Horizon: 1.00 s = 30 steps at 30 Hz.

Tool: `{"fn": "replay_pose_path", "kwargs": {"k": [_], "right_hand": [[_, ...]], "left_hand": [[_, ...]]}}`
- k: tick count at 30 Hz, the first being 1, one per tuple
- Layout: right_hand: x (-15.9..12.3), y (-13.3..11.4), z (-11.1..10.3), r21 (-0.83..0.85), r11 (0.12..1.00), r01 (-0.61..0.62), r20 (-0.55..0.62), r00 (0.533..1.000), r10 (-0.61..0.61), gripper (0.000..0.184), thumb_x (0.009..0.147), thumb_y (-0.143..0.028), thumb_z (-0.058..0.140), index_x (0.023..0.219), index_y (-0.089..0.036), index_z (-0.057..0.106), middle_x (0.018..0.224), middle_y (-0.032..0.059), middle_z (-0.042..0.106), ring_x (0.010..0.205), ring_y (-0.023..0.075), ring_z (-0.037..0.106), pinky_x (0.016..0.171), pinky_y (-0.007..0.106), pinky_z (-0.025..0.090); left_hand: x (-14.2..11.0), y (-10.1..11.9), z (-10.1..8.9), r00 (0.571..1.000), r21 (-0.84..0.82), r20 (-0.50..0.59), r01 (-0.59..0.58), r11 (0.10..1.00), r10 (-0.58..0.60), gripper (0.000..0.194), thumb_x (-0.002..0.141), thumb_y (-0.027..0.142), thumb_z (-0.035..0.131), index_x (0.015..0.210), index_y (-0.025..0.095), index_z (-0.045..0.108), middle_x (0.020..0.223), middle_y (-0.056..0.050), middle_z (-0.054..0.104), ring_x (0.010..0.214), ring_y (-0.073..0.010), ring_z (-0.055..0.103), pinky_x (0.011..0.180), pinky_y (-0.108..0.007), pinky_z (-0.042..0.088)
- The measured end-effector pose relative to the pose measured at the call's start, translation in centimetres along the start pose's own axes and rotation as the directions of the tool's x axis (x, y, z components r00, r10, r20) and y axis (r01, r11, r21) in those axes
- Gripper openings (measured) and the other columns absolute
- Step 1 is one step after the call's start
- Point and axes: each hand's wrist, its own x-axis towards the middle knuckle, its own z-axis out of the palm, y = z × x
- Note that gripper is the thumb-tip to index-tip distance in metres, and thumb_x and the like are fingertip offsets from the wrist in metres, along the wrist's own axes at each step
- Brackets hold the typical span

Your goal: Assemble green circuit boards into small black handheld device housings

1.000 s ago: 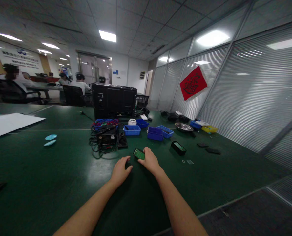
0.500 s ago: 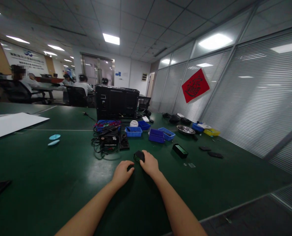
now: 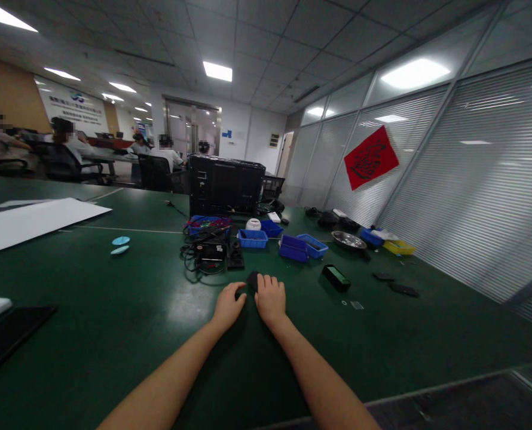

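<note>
Right fingers point(image 3: 267, 280): curved over the black case point(image 3: 252, 279), holding it; whether it touches the green table point(image 3: 167, 340) I cannot tell.
Left fingers point(image 3: 234, 287): parted from the thumb, just left of the black case, nothing that I can make out between them.
Black case: I judge a light, even grip best, my left fingers near enough to steady it.
Cabled unit point(image 3: 211, 251) and dark stand point(image 3: 236, 257): just beyond my fingers, easily bumped if I push forward.
Open box point(image 3: 336, 278): to my right, a small ring point(image 3: 344, 303) and clear piece point(image 3: 357, 305) near it.
Blue trays point(image 3: 293, 248): farther off, by a white ball point(image 3: 253, 224).
</note>
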Motion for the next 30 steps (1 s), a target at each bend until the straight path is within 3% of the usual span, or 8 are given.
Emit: {"fn": "replay_pose_path", "kwargs": {"k": [5, 10, 15, 18, 20, 22, 27, 30], "right_hand": [[-0.7, -1.2, -1.0, 0.025, 0.999, 0.028, -0.026, 0.999, -0.027, 0.046, 0.074, -0.033, 0.057, 0.116, -0.015, 0.047, 0.099, 0.0128, 0.052, 0.090, 0.0254, 0.041, 0.072, 0.037, 0.030], [-1.5, -2.9, -1.8, 0.179, 0.982, 0.061, -0.054, 0.997, -0.052, 0.030, 0.075, -0.034, 0.054, 0.100, -0.018, 0.056, 0.096, 0.0104, 0.053, 0.090, 0.0241, 0.042, 0.074, 0.036, 0.031], [-0.8, -1.0, -1.0, 0.482, 0.871, -0.097, -0.108, 0.980, 0.168, 0.022, 0.079, -0.021, 0.043, 0.093, -0.018, 0.060, 0.097, 0.0070, 0.058, 0.091, 0.0197, 0.048, 0.079, 0.032, 0.035], [0.0, 1.6, 0.5, 0.644, 0.713, -0.277, 0.042, 0.943, 0.329, 0.030, 0.082, -0.025, 0.038, 0.100, -0.014, 0.059, 0.102, 0.0099, 0.059, 0.093, 0.0195, 0.053, 0.080, 0.031, 0.039], [0.3, 2.7, 1.5, 0.696, 0.607, -0.384, 0.240, 0.921, 0.307, 0.032, 0.081, -0.028, 0.038, 0.100, -0.014, 0.061, 0.098, 0.0101, 0.063, 0.090, 0.0196, 0.057, 0.078, 0.030, 0.042], [0.3, 3.0, 2.3, 0.715, 0.582, -0.387, 0.302, 0.922, 0.243, 0.034, 0.082, -0.031, 0.036, 0.099, -0.015, 0.062, 0.099, 0.0091, 0.064, 0.091, 0.0202, 0.058, 0.079, 0.031, 0.043], [-0.3, 0.0, 2.9, 0.803, 0.505, -0.317, 0.292, 0.948, 0.130, 0.028, 0.080, -0.031, 0.042, 0.094, -0.016, 0.061, 0.094, 0.0082, 0.065, 0.087, 0.0191, 0.060, 0.076, 0.029, 0.045], [-0.7, -2.4, 3.1, 0.859, 0.369, -0.354, 0.353, 0.933, 0.073, 0.025, 0.078, -0.036, 0.046, 0.090, -0.017, 0.058, 0.085, 0.0058, 0.065, 0.061, 0.0146, 0.061, 0.053, 0.025, 0.046]], "left_hand": [[0.3, -0.7, 0.2, 0.999, -0.040, -0.039, 0.026, 0.999, -0.028, 0.032, 0.073, 0.015, 0.048, 0.104, 0.017, 0.056, 0.102, -0.005, 0.062, 0.094, -0.0150, 0.057, 0.088, -0.030, 0.043], [0.3, -0.6, 0.0, 0.998, -0.075, -0.057, 0.035, 0.997, -0.040, 0.035, 0.070, 0.007, 0.045, 0.102, 0.018, 0.056, 0.103, -0.004, 0.062, 0.095, -0.0132, 0.057, 0.090, -0.029, 0.043], [-0.2, 0.1, -0.4, 0.996, -0.076, -0.066, 0.052, 0.996, -0.057, 0.034, 0.071, 0.008, 0.044, 0.102, 0.017, 0.056, 0.103, -0.005, 0.062, 0.095, -0.0136, 0.057, 0.089, -0.030, 0.043], [-0.6, 0.4, -0.8, 0.996, -0.061, -0.066, 0.059, 0.996, -0.063, 0.031, 0.072, 0.012, 0.046, 0.101, 0.017, 0.057, 0.103, -0.006, 0.062, 0.095, -0.0146, 0.057, 0.088, -0.030, 0.043], [-1.0, 0.6, -1.1, 0.996, -0.049, -0.065, 0.063, 0.997, -0.066, 0.029, 0.074, 0.016, 0.046, 0.101, 0.016, 0.057, 0.102, -0.006, 0.062, 0.095, -0.0152, 0.057, 0.088, -0.030, 0.044], [-1.4, 0.7, -1.4, 0.996, -0.035, -0.056, 0.070, 0.997, -0.072, 0.030, 0.077, 0.023, 0.046, 0.103, 0.017, 0.057, 0.104, -0.006, 0.061, 0.096, -0.0161, 0.057, 0.088, -0.032, 0.044], [-2.4, 0.9, -1.9, 0.997, 0.011, -0.055, 0.063, 0.998, -0.062, 0.048, 0.076, 0.034, 0.048, 0.120, 0.014, 0.047, 0.123, -0.011, 0.051, 0.113, -0.0199, 0.047, 0.097, -0.035, 0.036], [-2.7, 0.7, -2.0, 0.993, 0.063, -0.091, 0.083, 0.995, -0.077, 0.055, 0.073, 0.030, 0.049, 0.125, 0.011, 0.041, 0.131, -0.012, 0.044, 0.121, -0.0199, 0.039, 0.104, -0.034, 0.028]]}}
